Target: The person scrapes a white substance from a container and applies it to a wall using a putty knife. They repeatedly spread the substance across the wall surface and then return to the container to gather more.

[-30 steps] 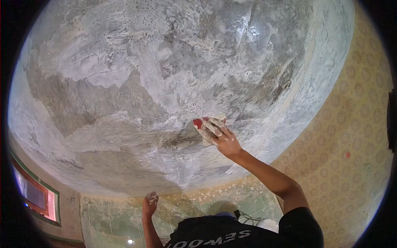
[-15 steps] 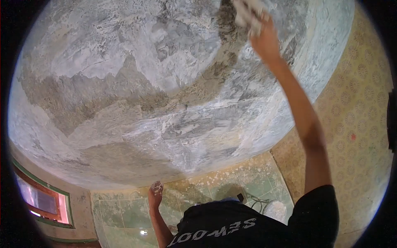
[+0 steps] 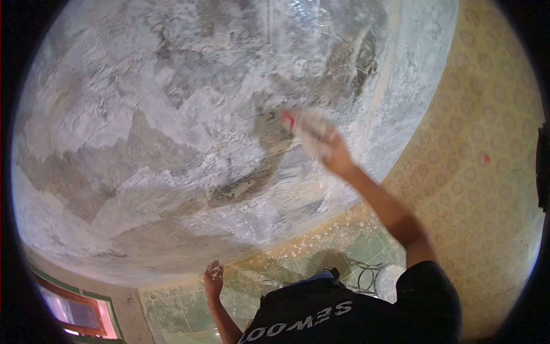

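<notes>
My right hand (image 3: pixel 338 156) is raised and closed around a pale, plaster-smeared trowel (image 3: pixel 312 129), blurred by motion, with a red part at its far end. The trowel is at the middle of a rough grey and white plastered wall (image 3: pixel 189 80), over a darker patch. Low on the left, my left hand (image 3: pixel 213 278) is held near the wall's bottom edge. Its fingers are curled and coated in whitish plaster; what they hold, if anything, I cannot make out.
Green floor tiles (image 3: pixel 189 309) spattered with white run along the wall's foot. A round container of white material (image 3: pixel 388 282) stands beside my body, near a looped dark cord (image 3: pixel 366 276). A yellow patterned surface (image 3: pixel 458 172) fills the right. At lower left is a wood-framed window (image 3: pixel 74 309).
My right hand has swept down and left with the trowel, from the top of the wall to its middle. My left hand stays low in nearly the same spot. The view has shifted slightly.
</notes>
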`<action>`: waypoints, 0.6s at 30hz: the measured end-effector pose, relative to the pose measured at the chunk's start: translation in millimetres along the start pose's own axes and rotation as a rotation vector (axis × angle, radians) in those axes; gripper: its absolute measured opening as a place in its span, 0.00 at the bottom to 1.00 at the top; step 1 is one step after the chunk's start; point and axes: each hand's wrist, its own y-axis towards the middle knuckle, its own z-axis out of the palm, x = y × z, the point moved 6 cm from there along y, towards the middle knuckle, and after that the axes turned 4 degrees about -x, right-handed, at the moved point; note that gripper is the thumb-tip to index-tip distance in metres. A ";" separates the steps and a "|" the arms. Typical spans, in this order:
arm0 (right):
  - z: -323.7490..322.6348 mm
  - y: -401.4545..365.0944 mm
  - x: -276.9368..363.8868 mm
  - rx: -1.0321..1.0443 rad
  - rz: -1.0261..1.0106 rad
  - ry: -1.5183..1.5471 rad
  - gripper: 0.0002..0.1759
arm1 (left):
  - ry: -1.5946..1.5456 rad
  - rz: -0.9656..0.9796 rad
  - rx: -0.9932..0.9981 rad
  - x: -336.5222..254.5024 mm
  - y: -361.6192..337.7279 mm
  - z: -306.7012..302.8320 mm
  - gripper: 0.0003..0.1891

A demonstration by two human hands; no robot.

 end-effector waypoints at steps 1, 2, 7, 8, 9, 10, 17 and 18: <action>-34.2 26.7 8.6 -0.112 -0.008 0.053 0.27 | 0.009 0.010 0.012 -3.2 3.3 4.1 0.14; -70.2 50.6 20.8 -0.197 -0.465 -0.648 0.24 | 0.018 -0.004 0.021 -7.0 5.6 9.7 0.15; -217.9 187.2 32.6 -0.453 -0.577 -1.095 0.30 | 0.050 -0.046 0.060 -61.7 -0.5 36.9 0.14; -217.9 183.3 28.0 -0.450 -0.572 -1.095 0.30 | 0.052 -0.050 0.063 -57.6 -2.9 42.2 0.14; -207.4 177.2 22.4 -0.417 -0.579 -1.069 0.34 | 0.059 -0.006 0.047 -52.1 -3.5 47.0 0.15; -192.0 168.9 17.5 -0.387 -0.589 -1.042 0.38 | 0.065 0.041 0.027 -50.7 -4.9 50.2 0.15; -72.9 -34.3 -113.4 0.013 -0.330 -0.726 0.42 | 0.039 -0.098 0.020 -53.0 -28.3 86.5 0.12; -53.7 -75.4 -143.8 0.131 -0.158 -0.419 0.38 | 0.033 -0.048 0.035 -53.3 -31.1 92.4 0.13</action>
